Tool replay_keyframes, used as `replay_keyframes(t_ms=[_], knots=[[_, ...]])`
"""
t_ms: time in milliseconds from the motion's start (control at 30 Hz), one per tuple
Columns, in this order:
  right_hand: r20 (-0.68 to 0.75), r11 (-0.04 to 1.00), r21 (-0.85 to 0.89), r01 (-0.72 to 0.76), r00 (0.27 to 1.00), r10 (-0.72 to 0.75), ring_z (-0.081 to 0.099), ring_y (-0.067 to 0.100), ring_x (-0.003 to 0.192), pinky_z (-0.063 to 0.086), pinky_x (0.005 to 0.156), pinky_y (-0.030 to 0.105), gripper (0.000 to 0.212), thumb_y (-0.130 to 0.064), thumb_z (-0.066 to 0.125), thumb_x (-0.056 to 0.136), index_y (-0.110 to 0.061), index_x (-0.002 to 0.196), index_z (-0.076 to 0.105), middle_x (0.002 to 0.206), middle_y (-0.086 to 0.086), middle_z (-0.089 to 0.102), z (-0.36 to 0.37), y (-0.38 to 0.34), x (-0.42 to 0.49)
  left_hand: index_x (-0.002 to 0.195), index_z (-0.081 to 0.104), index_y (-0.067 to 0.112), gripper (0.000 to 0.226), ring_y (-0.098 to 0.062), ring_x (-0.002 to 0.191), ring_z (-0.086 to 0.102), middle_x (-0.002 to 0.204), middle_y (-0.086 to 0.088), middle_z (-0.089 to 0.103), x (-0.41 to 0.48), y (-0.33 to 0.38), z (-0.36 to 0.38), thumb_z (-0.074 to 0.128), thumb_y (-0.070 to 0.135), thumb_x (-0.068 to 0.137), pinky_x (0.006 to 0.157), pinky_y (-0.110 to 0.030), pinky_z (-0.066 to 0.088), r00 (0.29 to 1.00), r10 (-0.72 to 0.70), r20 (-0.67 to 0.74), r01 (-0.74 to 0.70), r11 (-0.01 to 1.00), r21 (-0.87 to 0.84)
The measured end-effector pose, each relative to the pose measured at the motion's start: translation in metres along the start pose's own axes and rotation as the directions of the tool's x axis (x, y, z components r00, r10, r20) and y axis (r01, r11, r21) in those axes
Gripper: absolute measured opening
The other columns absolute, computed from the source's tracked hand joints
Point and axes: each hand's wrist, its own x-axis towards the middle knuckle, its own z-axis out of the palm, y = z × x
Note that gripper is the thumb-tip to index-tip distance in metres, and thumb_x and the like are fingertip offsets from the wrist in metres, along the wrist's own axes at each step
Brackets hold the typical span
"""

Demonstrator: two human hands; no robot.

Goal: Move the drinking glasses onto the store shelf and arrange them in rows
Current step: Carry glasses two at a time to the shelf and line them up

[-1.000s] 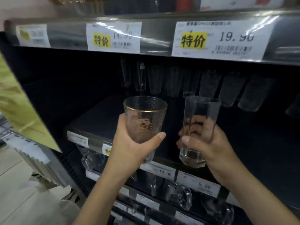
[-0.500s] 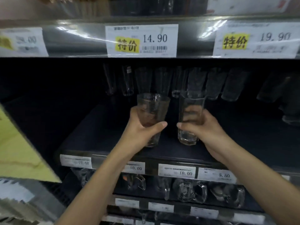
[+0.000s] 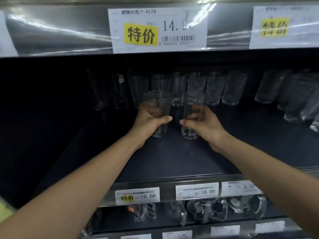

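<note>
Clasping tapered glass (image 3: 158,102) in left hand (image 3: 148,124), tall glass (image 3: 193,100) in right hand (image 3: 206,125), bases seemingly on shelf (image 3: 172,157).

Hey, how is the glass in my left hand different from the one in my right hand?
The left glass flares to a wide mouth; the right glass is a narrow straight cylinder. The left glass looks textured and cloudy; the right glass is smooth and clear with a thick base. Both are upright, gripped by the left hand and right hand low over the shelf.
</note>
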Motion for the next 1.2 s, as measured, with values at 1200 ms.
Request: replay_keyframes(t_ms=[1200], knots=[[-0.122,0.995,-0.105,0.001,0.992,-0.013,0.061,0.011,0.105,0.048,0.086,0.02,0.074,-0.043,0.083,0.074,-0.023,0.134,0.045,0.112,-0.009,0.061,0.014,0.03,0.107,0.13,0.047,0.018,0.069,-0.007,0.108,0.061,0.12,0.005,0.063,0.103,-0.058,0.015,0.082,0.041,0.075,0.092,-0.021,0.048,0.998,0.03,-0.048,-0.022,0.986,0.167]])
